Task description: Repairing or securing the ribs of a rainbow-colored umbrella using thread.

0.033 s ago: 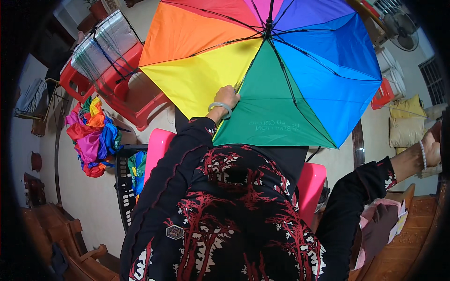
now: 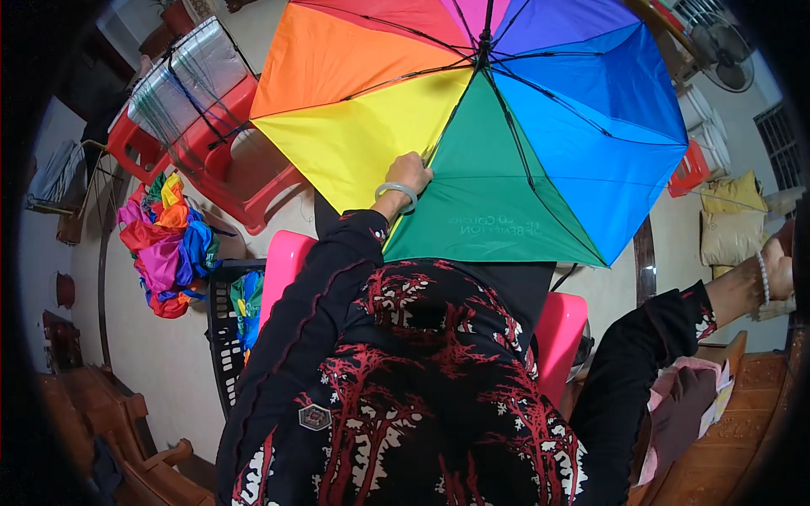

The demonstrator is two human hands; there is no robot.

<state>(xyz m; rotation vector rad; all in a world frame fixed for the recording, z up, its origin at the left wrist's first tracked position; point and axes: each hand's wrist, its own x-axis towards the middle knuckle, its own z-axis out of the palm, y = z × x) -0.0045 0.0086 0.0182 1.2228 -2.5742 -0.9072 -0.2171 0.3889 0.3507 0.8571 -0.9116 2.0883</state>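
Note:
A rainbow umbrella (image 2: 498,202) is spread open in front of me, its underside with black ribs (image 2: 548,97) and centre shaft (image 2: 487,25) facing me. My left hand (image 2: 409,174) is closed on it at the rib between the yellow and green panels, with a pale bangle round the wrist. The green panel's lower edge lies against my lap. My right hand (image 2: 778,268) reaches far out to the right, a beaded bracelet on its wrist. Its fingers are partly lost at the dark rim of the view, next to a wooden edge, so what they hold is hidden.
To the left, a heap of colourful folded fabric (image 2: 169,249) stands beside a black plastic crate (image 2: 226,337) holding more fabric. Red stools (image 2: 261,198) bear a silvery wrapped box (image 2: 190,76). A fan (image 2: 721,55), yellowish sacks (image 2: 732,228) and wooden furniture (image 2: 726,422) are on the right.

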